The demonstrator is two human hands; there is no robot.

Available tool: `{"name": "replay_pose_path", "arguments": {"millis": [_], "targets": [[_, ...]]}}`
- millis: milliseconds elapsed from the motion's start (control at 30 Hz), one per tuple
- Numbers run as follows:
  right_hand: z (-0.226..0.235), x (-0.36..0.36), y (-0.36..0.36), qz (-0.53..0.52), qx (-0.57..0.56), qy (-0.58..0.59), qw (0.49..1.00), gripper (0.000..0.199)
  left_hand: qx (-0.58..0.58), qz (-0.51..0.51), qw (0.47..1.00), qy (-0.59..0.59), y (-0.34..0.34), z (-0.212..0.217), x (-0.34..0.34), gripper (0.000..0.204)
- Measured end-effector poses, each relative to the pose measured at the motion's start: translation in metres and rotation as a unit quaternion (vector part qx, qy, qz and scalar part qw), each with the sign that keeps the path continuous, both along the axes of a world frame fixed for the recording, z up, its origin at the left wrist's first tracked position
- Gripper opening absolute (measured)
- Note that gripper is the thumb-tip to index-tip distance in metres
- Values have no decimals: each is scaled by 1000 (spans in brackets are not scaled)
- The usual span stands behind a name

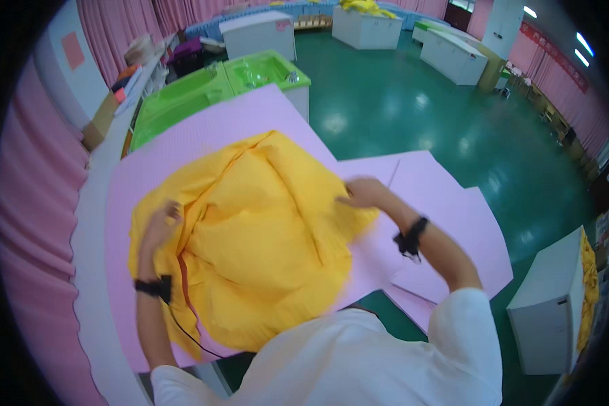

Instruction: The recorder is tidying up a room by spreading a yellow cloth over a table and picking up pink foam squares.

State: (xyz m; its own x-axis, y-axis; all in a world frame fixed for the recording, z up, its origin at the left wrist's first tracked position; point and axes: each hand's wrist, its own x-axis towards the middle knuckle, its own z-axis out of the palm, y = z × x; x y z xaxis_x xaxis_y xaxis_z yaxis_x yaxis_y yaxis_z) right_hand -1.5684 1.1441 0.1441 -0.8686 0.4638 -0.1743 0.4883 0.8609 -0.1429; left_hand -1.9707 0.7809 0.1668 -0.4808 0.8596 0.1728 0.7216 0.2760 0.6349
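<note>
A large yellow cloth (257, 230) lies spread in front of me, rumpled, with raised folds running toward its far corner. Near its left side a narrow dark red strip (185, 284) shows along the edge of a fold. My left hand (161, 227) is over the cloth's left part, fingers curled in a pinch on it. At the right edge my right hand (364, 193) has its fingers closed on the cloth, which is smeared by motion below it. What exactly lies between the fingertips is blurred. Both wrists wear black bands, and a thin dark cable hangs from the left one.
Pale pink boards (446, 223) cover the work surface and jut out to the right. Beyond stands a green double basin (260, 71). White cabinets (257, 35) stand farther off on the green floor, one (545, 311) at the right with yellow cloth. A pink curtain (44, 237) hangs at left.
</note>
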Motion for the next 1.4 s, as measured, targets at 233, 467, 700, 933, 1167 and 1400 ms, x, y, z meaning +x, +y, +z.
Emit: {"name": "replay_pose_path", "arguments": {"millis": [233, 467, 700, 933, 1167, 1400], "targets": [[-163, 87, -147, -329, -468, 168, 803, 51, -120, -117, 979, -115, -50, -137, 257, 44], [-183, 47, -130, -322, -731, 245, 550, 30, -211, -149, 960, -111, -10, -151, 279, 16], [-123, 32, -148, -302, -740, 197, 568, 32, -90, -231, 872, -423, 65, -74, 300, 15], [-87, 94, -11, -298, -630, 424, 579, 25, 29, -308, 830, -464, 109, -62, 353, 24], [-33, 181, 127, -437, -116, 567, 689, 36, -81, -13, 970, -231, 20, -123, 261, 44], [-110, 135, -46, -86, -108, 287, 948, 42, -88, -41, 992, -85, 27, -141, 233, 67]]}}
